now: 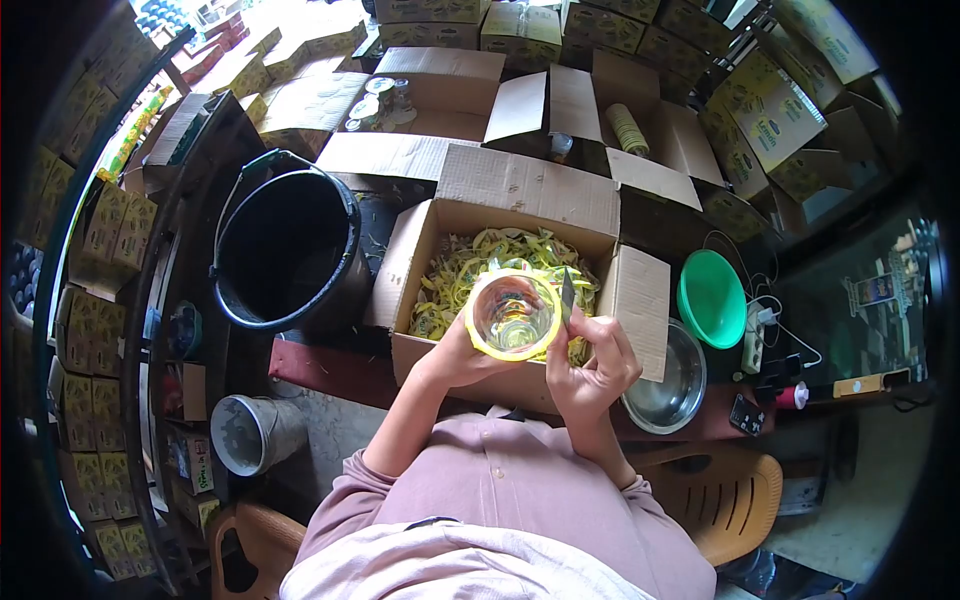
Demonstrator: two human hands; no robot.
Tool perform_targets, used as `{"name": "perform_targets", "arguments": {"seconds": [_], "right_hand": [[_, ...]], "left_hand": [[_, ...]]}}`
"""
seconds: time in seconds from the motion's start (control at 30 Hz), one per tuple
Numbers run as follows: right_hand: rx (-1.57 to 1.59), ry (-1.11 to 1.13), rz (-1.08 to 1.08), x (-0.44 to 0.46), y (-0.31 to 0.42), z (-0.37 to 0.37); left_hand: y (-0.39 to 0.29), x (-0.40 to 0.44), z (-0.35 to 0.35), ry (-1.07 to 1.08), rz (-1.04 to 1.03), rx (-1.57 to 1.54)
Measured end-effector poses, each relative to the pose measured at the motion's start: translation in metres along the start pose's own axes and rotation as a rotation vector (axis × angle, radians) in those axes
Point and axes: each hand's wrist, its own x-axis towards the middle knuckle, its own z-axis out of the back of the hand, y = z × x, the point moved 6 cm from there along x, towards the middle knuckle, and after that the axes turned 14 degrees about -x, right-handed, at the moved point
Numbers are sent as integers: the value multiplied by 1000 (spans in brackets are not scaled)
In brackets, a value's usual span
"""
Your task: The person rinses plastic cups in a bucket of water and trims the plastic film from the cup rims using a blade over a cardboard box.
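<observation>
Yellow rims the clear cup [514, 318], which is gripped by the left hand [458, 358] over the near side of a carton [530, 184] of yellow strips [452, 272], its long axis and mouth turned upward. Just to its right, a dark blade [568, 294] is pinched in the right hand [592, 368], tip pointed forward; whether rim and blade touch cannot be told.

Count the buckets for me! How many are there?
2: the black bucket left of the open box of yellow-green strips, and the grey bucket lower down in the picture. More could be hidden behind things.
</observation>
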Motion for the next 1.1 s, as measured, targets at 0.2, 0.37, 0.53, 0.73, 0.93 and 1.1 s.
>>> {"name": "perform_targets", "arguments": {"seconds": [0.2,0.37,0.53,0.73,0.93,1.1], "right_hand": [[-17,34,45,2,-2,0],[41,18,-28,-3,-11,-2],[89,-11,-88,-8,-14,3],[66,6,-4,-9,-6,2],[74,-14,-2,-7,-8,3],[95,13,8,-4,-11,1]], "left_hand": [[-3,-3,1,51,32,77],[-5,-2,-3,52,-13,124],[-4,2,-3,3,21,-42],[-4,1,-4,9,8,-43],[2,-1,-5,82,29,-13],[-2,-2,-6,126,44,-4]]}}
